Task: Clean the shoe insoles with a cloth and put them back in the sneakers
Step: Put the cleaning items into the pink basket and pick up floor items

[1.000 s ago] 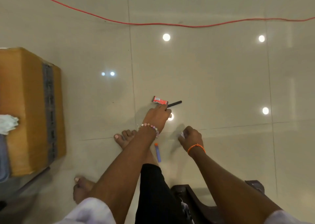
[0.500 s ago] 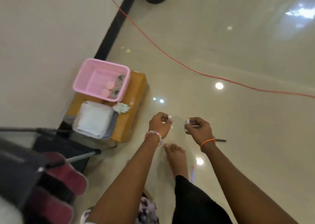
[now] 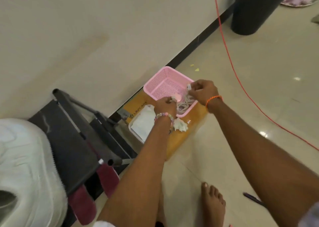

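Only readable writing is "LAPCARE", printed on the cardboard box (image 3: 138, 109) sitting just under the left hand (image 3: 164, 106). Both hands are hovering over the pink mesh basket (image 3: 164, 85) on top of that box. The right hand (image 3: 203, 90) is pinching a small white piece (image 3: 189, 87) at the basket's edge; the left one is curling around something small and pinkish (image 3: 177, 98), too blurry to name. Coiled white cords (image 3: 184, 104) are lying in the basket between the hands. A folded white cloth in a tray (image 3: 143, 123) is sitting beside the left wrist, with a crumpled white wad (image 3: 180, 126) next to it. Insoles and sneakers: can't tell where they are. A red cable (image 3: 229, 57) is running across the floor beyond the right hand, with a black bin (image 3: 253, 9) further off.
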